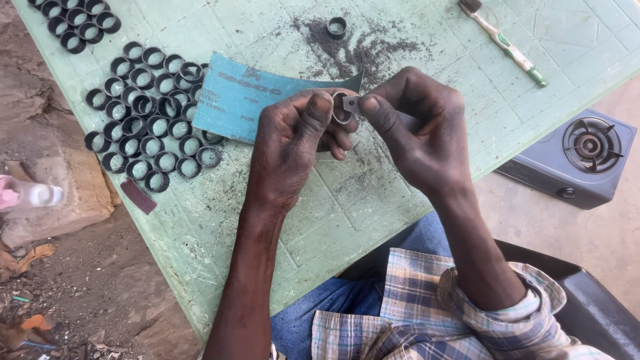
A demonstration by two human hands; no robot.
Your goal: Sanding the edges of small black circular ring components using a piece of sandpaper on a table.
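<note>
My left hand (293, 143) grips a small metal ring (341, 115) between thumb and fingers, just above the green table (347, 207). My right hand (417, 127) pinches a small grey strip (351, 103) against the ring's rim. Both hands meet over the table's middle, above the near end of a blue sheet of sandpaper (247, 97) lying flat. A large cluster of dark rings (150, 117) lies on the table to the left of my left hand.
One lone ring (337, 27) sits in a patch of dark filings (363, 53) at the far side. A toothbrush (503, 41) lies at the far right. A small gas stove (575, 157) stands on the ground at right. More rings (77, 20) fill the far left corner.
</note>
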